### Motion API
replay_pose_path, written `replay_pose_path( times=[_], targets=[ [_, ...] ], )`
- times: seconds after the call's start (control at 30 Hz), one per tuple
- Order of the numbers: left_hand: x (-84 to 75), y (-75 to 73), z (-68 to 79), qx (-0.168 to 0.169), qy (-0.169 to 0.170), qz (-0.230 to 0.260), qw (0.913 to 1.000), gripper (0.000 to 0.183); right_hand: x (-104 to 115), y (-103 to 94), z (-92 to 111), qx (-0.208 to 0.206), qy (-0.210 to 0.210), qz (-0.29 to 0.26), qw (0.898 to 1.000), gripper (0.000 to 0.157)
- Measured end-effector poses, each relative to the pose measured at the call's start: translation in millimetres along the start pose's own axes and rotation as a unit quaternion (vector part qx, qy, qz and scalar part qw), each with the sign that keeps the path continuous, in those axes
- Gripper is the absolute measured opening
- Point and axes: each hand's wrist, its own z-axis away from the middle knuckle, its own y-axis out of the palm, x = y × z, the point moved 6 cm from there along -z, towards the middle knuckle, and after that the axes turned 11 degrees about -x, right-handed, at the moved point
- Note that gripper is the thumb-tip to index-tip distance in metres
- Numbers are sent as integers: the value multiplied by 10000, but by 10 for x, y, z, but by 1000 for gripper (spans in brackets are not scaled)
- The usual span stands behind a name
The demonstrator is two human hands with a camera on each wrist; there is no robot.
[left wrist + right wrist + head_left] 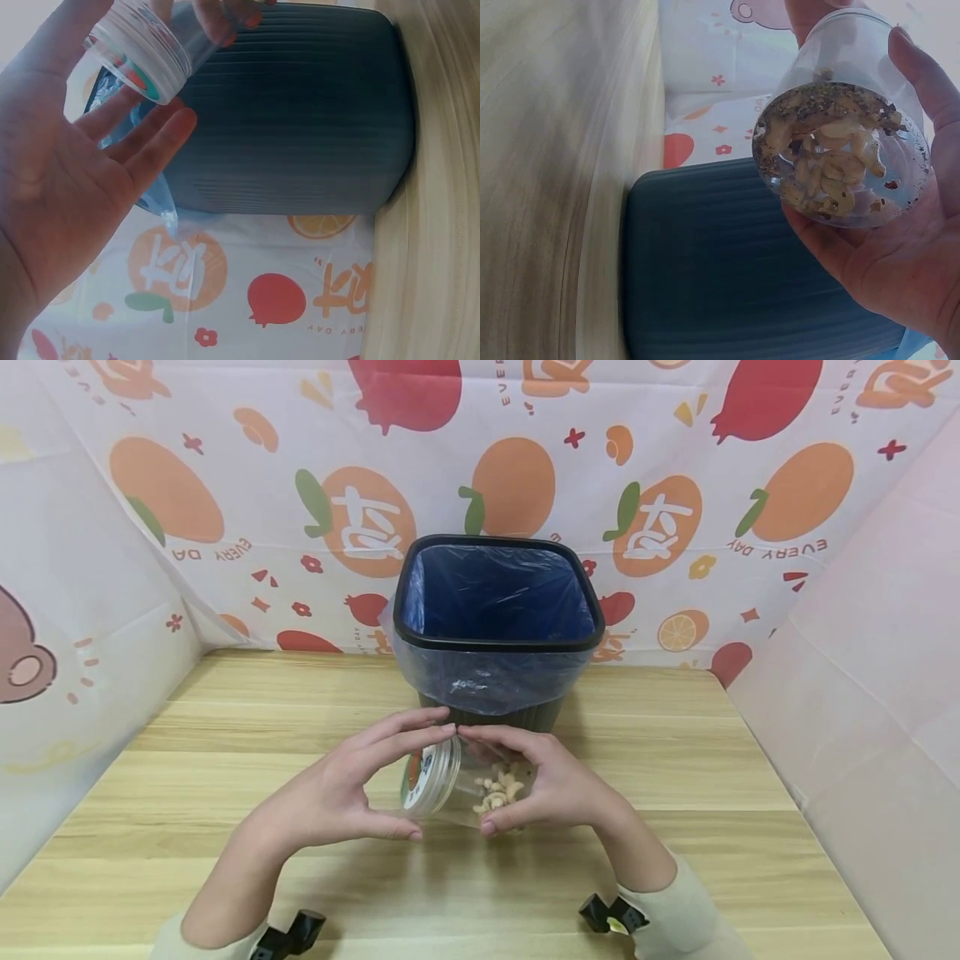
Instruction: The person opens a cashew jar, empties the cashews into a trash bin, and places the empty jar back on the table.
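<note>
My right hand [558, 781] grips a clear plastic jar [467, 777], which lies tilted on its side above the table. Cashews [501, 787] and dark crumbs have gathered at its base, seen closely in the right wrist view, where the right hand [900, 255] wraps the jar wall. The jar's lid [429, 777], printed with a green and orange label, faces left. Around that lid my left hand [352, 785] is spread, thumb below and fingers above. In the left wrist view the left hand [82, 172] has its fingers extended beside the lid [150, 64], not curled round it.
A dark bin [498, 647] with a blue plastic liner [480, 681] folded over its rim stands just behind the jar. Under it is a light wooden table [247, 760]. A fruit-patterned cloth [262, 527] hangs at the back, with pale cloth walls at both sides.
</note>
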Motion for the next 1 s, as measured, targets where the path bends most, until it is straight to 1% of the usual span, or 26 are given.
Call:
replay_pose_path(
  times=[0.17, 0.33, 0.5, 0.73, 1.0],
  targets=[
    [-74, -21, -12, -26, 306, 127, 9994, 83, 0, -1, 0, 31, 76, -69, 9999, 91],
    [-92, -28, -17, -3, 371, 217, 9991, 74, 1, -7, -5, 32, 154, -96, 9998, 91],
    [-74, -31, -18, 18, 275, 211, 9994, 72, -8, -9, -8, 42, 150, -80, 9998, 91],
    [-38, -25, -16, 40, 58, 172, 9998, 76, -9, -7, -8, 60, 148, -105, 9998, 91],
    [28, -12, 7, 204, -467, 38, 9987, 80, 7, -9, -3, 45, 42, -40, 10000, 91]
  ],
)
